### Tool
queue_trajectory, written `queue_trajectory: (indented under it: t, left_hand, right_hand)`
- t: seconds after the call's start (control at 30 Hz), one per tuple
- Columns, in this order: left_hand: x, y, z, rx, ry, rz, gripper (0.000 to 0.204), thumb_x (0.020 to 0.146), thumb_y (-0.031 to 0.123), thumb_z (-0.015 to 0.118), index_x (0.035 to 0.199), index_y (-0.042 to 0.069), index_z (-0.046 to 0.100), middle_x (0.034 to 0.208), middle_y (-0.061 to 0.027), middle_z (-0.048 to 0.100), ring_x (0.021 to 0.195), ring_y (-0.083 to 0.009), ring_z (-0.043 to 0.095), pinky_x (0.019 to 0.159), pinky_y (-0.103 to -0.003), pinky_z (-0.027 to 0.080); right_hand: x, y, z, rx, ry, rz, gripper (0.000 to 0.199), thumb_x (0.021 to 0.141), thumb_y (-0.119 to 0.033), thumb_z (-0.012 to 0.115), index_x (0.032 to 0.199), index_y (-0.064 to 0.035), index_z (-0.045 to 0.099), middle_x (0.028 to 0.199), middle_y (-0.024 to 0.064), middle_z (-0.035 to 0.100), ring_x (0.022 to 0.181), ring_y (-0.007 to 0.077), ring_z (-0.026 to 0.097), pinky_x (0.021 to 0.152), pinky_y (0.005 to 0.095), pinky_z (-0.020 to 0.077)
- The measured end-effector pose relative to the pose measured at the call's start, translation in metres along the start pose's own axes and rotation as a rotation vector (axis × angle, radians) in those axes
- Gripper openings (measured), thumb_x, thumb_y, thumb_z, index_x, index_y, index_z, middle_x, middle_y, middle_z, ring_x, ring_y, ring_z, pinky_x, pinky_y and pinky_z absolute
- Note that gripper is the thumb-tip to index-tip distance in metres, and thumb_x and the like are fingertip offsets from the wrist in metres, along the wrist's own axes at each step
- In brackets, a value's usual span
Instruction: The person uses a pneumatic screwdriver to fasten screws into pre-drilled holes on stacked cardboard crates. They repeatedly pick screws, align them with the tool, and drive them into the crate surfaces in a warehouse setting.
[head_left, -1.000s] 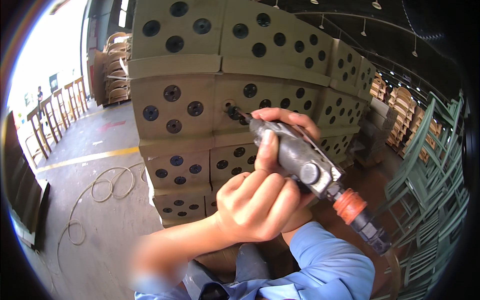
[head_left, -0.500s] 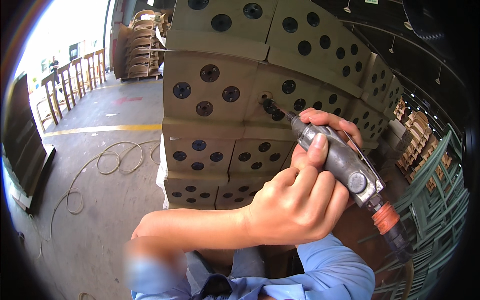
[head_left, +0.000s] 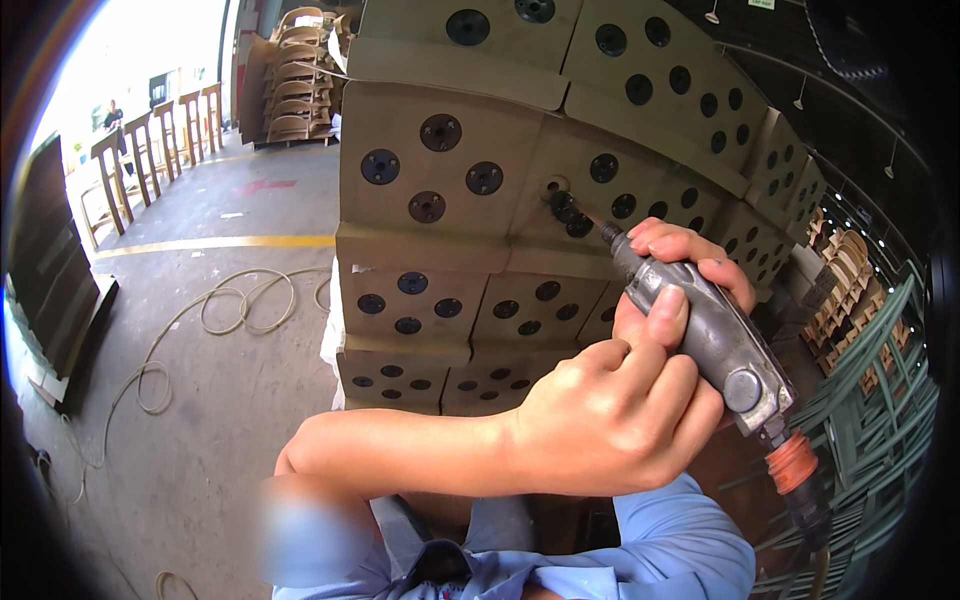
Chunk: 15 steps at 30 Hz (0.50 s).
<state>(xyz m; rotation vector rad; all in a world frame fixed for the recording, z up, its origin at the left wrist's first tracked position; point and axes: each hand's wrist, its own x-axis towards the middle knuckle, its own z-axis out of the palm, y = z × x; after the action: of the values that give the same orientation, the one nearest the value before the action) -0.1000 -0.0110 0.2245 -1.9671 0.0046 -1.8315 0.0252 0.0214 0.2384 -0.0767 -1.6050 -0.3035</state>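
Observation:
My right hand (head_left: 705,262) is wrapped round a grey metal air screwdriver (head_left: 710,335) with a lever along its side and an orange collar near its hose end. The tool slants up to the left. Its slim bit points at a dark round piece (head_left: 565,207) on the cardboard panel, just below a small ringed hole (head_left: 553,188); whether they touch I cannot tell. My left hand (head_left: 620,415) is closed in a fist close against the tool and the right hand, its back toward me. Whatever its curled fingers hold is hidden.
Stacked brown cardboard-like blocks (head_left: 480,235) carry groups of black discs. A coiled pale hose (head_left: 245,310) lies on the floor at left. Green slats (head_left: 860,420) are piled at right. Wooden chairs (head_left: 160,140) and stacked curved wooden parts (head_left: 300,85) stand farther back.
The stack, my hands and the air screwdriver sit a little farther right in the picture. Both hands keep nearly the same hold, and the bit stays by the same dark piece.

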Motion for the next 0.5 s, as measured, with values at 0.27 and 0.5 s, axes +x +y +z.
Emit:
queue_trajectory:
  t: [0.27, 0.5]
  left_hand:
    - [0.000, 0.007, -0.006, -0.001, 0.040, 0.026, 0.016, 0.057, 0.014, 0.065, 0.066, 0.008, 0.054, 0.063, 0.0003, 0.035, 0.052, -0.0097, 0.044, 0.041, -0.024, 0.029]
    - [0.002, 0.017, -0.013, -0.041, 0.058, 0.013, 0.016, 0.054, 0.016, 0.064, 0.064, 0.009, 0.053, 0.064, 0.0003, 0.039, 0.052, -0.0090, 0.042, 0.043, -0.023, 0.028]
  right_hand:
    - [-0.001, -0.007, 0.002, -0.060, -0.029, -0.024, 0.050, 0.102, -0.020, 0.060, 0.144, -0.0084, 0.035, 0.110, 0.0191, 0.063, 0.093, 0.0295, 0.062, 0.086, 0.0519, 0.0526]
    - [-0.002, -0.004, -0.005, -0.012, -0.061, -0.056, 0.057, 0.093, -0.003, 0.065, 0.141, -0.0092, 0.034, 0.110, 0.0179, 0.062, 0.096, 0.0274, 0.061, 0.091, 0.0495, 0.0547]
